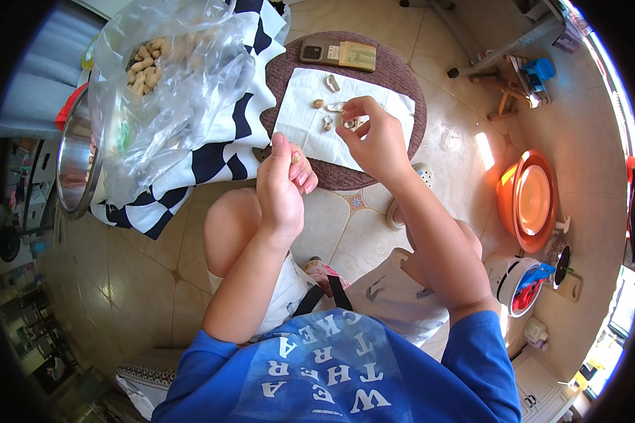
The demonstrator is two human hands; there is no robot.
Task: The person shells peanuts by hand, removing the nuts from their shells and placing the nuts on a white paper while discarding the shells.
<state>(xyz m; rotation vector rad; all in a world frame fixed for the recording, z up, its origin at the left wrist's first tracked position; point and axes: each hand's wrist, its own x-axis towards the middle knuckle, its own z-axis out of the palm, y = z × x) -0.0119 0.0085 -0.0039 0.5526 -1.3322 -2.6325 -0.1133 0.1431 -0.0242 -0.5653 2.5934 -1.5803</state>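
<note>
Head view: at centre, the left hand (pixel 282 185) pinches a small tan piece (pixel 295 158), probably peanut; upper centre, the right hand (pixel 379 141) bends over peanut shells (pixel 332 83) on white paper (pixel 300 106), its grip unclear. Pinching lightly above the paper should keep fragments contained.

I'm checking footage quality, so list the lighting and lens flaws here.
Head view: glare whites out parts of the right rim; a hard bright patch marks the floor; the plastic bag shows reflections. Also in the head view: fisheye bending toward the rim, black corners, and a dim left edge with little readable detail.
</note>
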